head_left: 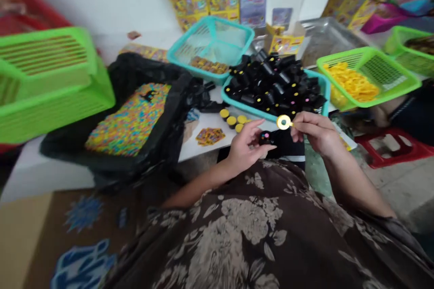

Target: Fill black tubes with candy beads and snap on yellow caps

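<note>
My left hand (247,146) is closed around a small black container (266,137), with a few coloured specks showing at its end. Between the fingertips of my right hand (313,132) is a yellow ring-shaped piece (284,122) with a short stem. The ring is held up just right of the container and slightly above it, apart from it. Behind both hands, a turquoise basket (224,95) is heaped with black containers (271,83), some with yellow or pink dots on their ends. Several yellow-topped black containers (231,121) stand on the table left of my hands.
Small printed cards (210,136) lie on the white table (195,150). A black-lined bin (169,131) holds coloured sprinkle-like bits (132,119). A green basket (403,86) of yellow pieces (354,82) stands right; another turquoise basket (176,54) stands behind. A red stool (386,162) is lower right.
</note>
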A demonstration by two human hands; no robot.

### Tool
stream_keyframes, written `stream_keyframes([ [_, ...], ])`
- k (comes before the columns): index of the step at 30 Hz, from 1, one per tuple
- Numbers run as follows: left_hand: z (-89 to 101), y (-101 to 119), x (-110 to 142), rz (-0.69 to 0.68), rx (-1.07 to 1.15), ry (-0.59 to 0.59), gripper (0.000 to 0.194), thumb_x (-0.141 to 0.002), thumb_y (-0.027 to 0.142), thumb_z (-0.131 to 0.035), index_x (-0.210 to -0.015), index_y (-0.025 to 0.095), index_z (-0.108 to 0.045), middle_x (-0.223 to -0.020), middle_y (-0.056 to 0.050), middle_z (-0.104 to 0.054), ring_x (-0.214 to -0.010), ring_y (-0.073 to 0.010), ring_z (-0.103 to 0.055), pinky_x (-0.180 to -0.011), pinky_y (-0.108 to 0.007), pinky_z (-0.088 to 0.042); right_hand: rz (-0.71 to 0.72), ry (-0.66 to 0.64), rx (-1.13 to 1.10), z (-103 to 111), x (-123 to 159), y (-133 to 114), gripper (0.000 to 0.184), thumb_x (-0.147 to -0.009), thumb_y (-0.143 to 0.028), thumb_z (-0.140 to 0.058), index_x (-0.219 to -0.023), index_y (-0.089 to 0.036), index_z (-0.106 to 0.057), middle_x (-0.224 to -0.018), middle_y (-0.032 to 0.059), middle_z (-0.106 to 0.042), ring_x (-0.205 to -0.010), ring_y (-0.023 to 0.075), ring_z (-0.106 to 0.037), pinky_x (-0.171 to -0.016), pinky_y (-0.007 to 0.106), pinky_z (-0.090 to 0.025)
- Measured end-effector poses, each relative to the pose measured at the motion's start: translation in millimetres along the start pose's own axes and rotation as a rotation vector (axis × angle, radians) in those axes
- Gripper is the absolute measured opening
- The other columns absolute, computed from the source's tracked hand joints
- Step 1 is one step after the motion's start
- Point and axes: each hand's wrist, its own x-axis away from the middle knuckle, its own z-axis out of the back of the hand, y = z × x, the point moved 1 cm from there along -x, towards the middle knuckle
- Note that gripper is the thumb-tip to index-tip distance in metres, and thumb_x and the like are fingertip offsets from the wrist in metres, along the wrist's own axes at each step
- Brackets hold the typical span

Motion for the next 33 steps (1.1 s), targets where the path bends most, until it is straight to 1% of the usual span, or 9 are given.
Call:
stream_keyframes([
  [2, 2.1, -4, 2, -0.068, -0.064, 0.041, 0.067, -0.089, 0.044, -0.083, -0.145, 0.021, -0.054, -0.102, -0.005, -0.072, -0.08, -0.0136, -0.069, -0.065, -0.023, -0.057, -0.137, -0.101, -0.065, -21, -1, 6, 0.019, -0.066, -0.035, -0.076, -0.062, -0.019, -0.066, -0.059, 0.0026, -0.065, -0.05, 0.014, -0.057, -0.048, 0.026, -0.038],
  [6, 8.1, -10, 11, -0.124, -0.229, 0.091, 0.058, -0.094, 0.044, -0.077, -0.144, 0.021, -0.057, -0.11, -0.008, -0.072, -0.085, -0.0148, -0.07, -0.066, -0.024, -0.057, -0.291, -0.157, -0.141, -43, -9, 19, 0.017, -0.06, -0.032, -0.075, -0.057, -0.019, -0.064, -0.053, 0.0017, -0.06, -0.045, 0.012, -0.052, -0.042, 0.024, -0.033],
  [9, 12.6, -12, 15, -0.13, -0.322, 0.094, 0.051, -0.097, 0.044, -0.074, -0.141, 0.021, -0.061, -0.113, -0.008, -0.073, -0.081, -0.0135, -0.068, -0.063, -0.023, -0.056, -0.345, -0.198, -0.166, -50, -14, 23, 0.016, -0.058, -0.03, -0.074, -0.055, -0.019, -0.063, -0.052, 0.0018, -0.059, -0.044, 0.0122, -0.052, -0.04, 0.024, -0.033],
  [14, 18.1, -16, 17, -0.221, -0.391, 0.102, 0.054, -0.096, 0.044, -0.075, -0.142, 0.019, -0.059, -0.112, -0.009, -0.074, -0.081, -0.0145, -0.068, -0.07, -0.026, -0.06, -0.386, -0.208, -0.171, -58, -22, 25, 0.017, -0.055, -0.031, -0.074, -0.054, -0.019, -0.062, -0.049, 0.0006, -0.056, -0.041, 0.0115, -0.05, -0.036, 0.022, -0.033],
  [19, 21.0, -22, 19, -0.289, -0.426, 0.072, 0.035, -0.099, 0.041, -0.072, -0.127, 0.021, -0.067, -0.102, -0.006, -0.074, -0.082, -0.0155, -0.069, -0.076, -0.03, -0.063, -0.397, -0.222, -0.14, -63, -26, 28, 0.017, -0.054, -0.03, -0.074, -0.052, -0.02, -0.06, -0.048, -0.0009, -0.054, -0.039, 0.0109, -0.048, -0.035, 0.021, -0.032],
  [21, 21.6, -24, 19, -0.318, -0.417, 0.096, 0.03, -0.098, 0.038, -0.073, -0.122, 0.021, -0.068, -0.099, -0.005, -0.073, -0.082, -0.0148, -0.069, -0.075, -0.029, -0.062, -0.388, -0.214, -0.144, -66, -24, 29, 0.018, -0.055, -0.031, -0.074, -0.055, -0.02, -0.06, -0.051, -0.0007, -0.056, -0.041, 0.011, -0.05, -0.035, 0.022, -0.034],
  [24, 21.8, -26, 20, -0.31, -0.414, 0.143, 0.03, -0.097, 0.035, -0.075, -0.122, 0.021, -0.067, -0.096, -0.004, -0.071, -0.078, -0.0133, -0.067, -0.071, -0.027, -0.06, -0.349, -0.179, -0.166, -75, -20, 32, 0.025, -0.062, -0.039, -0.079, -0.069, -0.02, -0.064, -0.062, -0.0002, -0.063, -0.051, 0.0137, -0.059, -0.04, 0.023, -0.043],
  [28, 19.8, -27, 21, -0.263, -0.423, 0.175, 0.029, -0.097, 0.035, -0.074, -0.122, 0.021, -0.068, -0.097, -0.004, -0.071, -0.085, -0.0159, -0.069, -0.075, -0.03, -0.061, -0.294, -0.17, -0.209, -90, -13, 40, 0.037, -0.068, -0.049, -0.084, -0.088, -0.023, -0.067, -0.076, -0.0012, -0.067, -0.066, 0.0158, -0.064, -0.05, 0.026, -0.052],
  [33, 19.2, -22, 22, -0.206, -0.341, 0.237, 0.032, -0.095, 0.038, -0.077, -0.121, 0.021, -0.067, -0.1, -0.004, -0.068, -0.086, -0.0147, -0.067, -0.07, -0.026, -0.057, -0.254, -0.136, -0.255, -97, -12, 49, 0.036, -0.068, -0.045, -0.085, -0.089, -0.024, -0.063, -0.074, -0.0041, -0.063, -0.061, 0.0128, -0.057, -0.05, 0.025, -0.046],
])
